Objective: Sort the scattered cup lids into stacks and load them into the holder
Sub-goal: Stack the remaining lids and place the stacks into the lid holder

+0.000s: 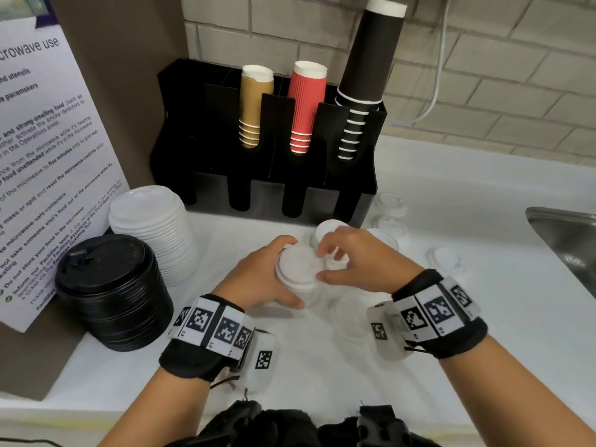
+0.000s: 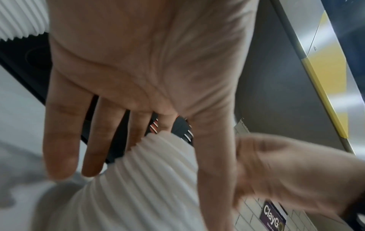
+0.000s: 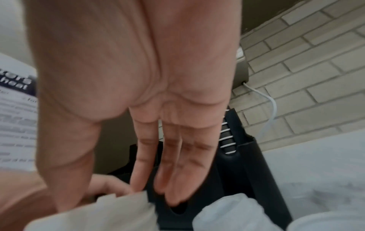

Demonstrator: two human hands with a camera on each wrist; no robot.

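Note:
A short stack of small white lids (image 1: pixel 298 275) stands on the white counter in front of me. My left hand (image 1: pixel 267 279) grips it from the left, thumb and fingers curled round its side. The left wrist view shows its ribbed edge (image 2: pixel 148 179) against my fingers. My right hand (image 1: pixel 325 264) is at the stack's right rim, and its thumb and forefinger pinch the top lid (image 3: pixel 110 212). The black holder (image 1: pixel 361 208) stands behind, with tan, red and black cups in its upper slots. Its lower slots look dark.
A tall stack of large white lids (image 1: pixel 154 227) and a stack of black lids (image 1: pixel 113 291) stand at the left by a printed notice. Loose white lids (image 1: pixel 446 258) lie scattered to the right and near my right wrist (image 1: pixel 351 317). A steel sink (image 1: pixel 567 240) is at the far right.

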